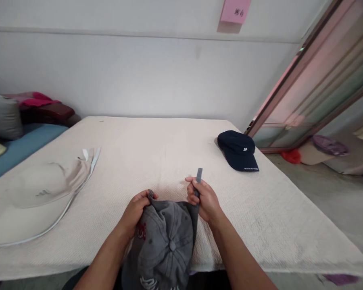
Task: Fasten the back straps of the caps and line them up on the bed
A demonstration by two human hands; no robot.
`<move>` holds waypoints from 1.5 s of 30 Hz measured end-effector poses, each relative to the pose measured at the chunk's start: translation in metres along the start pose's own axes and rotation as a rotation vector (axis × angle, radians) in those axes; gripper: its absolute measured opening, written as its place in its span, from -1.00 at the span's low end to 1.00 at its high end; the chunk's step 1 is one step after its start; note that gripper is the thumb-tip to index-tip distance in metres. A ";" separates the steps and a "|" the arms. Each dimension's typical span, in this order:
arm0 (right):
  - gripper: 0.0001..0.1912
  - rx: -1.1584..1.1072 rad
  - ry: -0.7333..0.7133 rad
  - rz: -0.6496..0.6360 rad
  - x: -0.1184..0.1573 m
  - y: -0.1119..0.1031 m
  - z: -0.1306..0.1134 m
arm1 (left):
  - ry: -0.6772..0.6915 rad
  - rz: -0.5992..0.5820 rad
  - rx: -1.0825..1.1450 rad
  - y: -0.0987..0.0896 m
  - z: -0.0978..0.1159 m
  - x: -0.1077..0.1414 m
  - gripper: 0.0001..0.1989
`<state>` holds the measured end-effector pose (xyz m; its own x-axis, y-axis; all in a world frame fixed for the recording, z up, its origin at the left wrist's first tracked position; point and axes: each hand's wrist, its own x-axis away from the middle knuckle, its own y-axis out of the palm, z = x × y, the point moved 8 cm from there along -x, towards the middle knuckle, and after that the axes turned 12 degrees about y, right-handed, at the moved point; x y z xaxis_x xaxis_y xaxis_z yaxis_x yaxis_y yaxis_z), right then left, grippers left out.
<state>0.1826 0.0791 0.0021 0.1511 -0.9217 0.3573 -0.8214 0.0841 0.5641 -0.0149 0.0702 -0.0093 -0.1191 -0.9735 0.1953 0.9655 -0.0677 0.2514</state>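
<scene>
A grey cap (pixel 169 241) with a button on its crown hangs at the table's near edge, its back end towards the wall. My left hand (pixel 137 207) is closed on the cap's back edge at the left. My right hand (pixel 204 197) pinches the cap's grey strap (pixel 199 174), whose free end sticks up above the fingers. Farther off on the right lies a navy cap (pixel 238 150) with small white lettering. A large cream hat (pixel 39 197) with a wide brim rests at the left side of the table.
A cream cloth covers the table (pixel 157 141), which stands against a white wall. Beyond its left side are a grey cushion (pixel 4 117) and a blue surface (pixel 33 137). Past the right edge are a sliding door (pixel 293 104) and a red bag (pixel 291 156) on the floor.
</scene>
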 end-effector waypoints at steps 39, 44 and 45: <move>-0.62 0.262 0.065 -0.180 0.004 0.044 0.029 | 0.010 -0.107 0.124 0.019 -0.011 0.011 -0.88; -0.67 0.382 0.049 -0.152 0.003 0.043 0.025 | 0.043 -0.107 0.101 0.020 -0.006 0.010 -0.87; -0.67 0.375 0.062 -0.175 0.004 0.044 0.025 | 0.046 -0.105 0.092 0.020 -0.005 0.010 -0.87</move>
<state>0.1333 0.0692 0.0095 0.3292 -0.8845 0.3306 -0.9222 -0.2259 0.3139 0.0049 0.0583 -0.0071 -0.2055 -0.9713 0.1201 0.9227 -0.1514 0.3544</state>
